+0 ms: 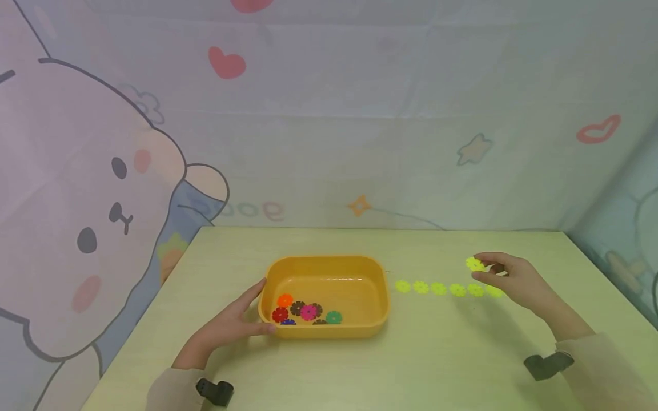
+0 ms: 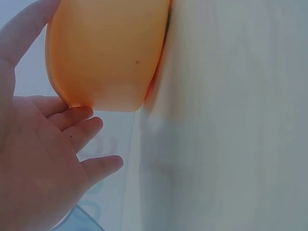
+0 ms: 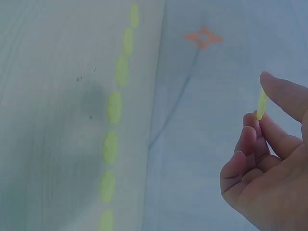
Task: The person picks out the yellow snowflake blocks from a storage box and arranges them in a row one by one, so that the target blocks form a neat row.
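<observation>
A yellow plastic basin (image 1: pixel 329 331) sits on the table, holding several small notched, flower-shaped discs, among them an orange disc (image 1: pixel 285 301), a pink disc (image 1: pixel 308 311) and a green disc (image 1: pixel 333 317). My left hand (image 1: pixel 231 322) holds the basin's left end, thumb at the near corner and fingers at the far one; the left wrist view shows the outer fingers spread beside its wall. Above the table my right hand (image 1: pixel 519 282) pinches a yellow flower-shaped disc (image 1: pixel 474 264) between thumb and fingers. Below it runs a row of like yellow discs (image 1: pixel 438 289), lying flat.
The row stretches rightward from beside the basin's right wall across the pale table (image 1: pixel 411 371). A printed cloth (image 1: pixel 329 142) hangs behind the table's back edge. Each wrist carries a small black camera, the right one (image 1: pixel 549 365) near the cuff.
</observation>
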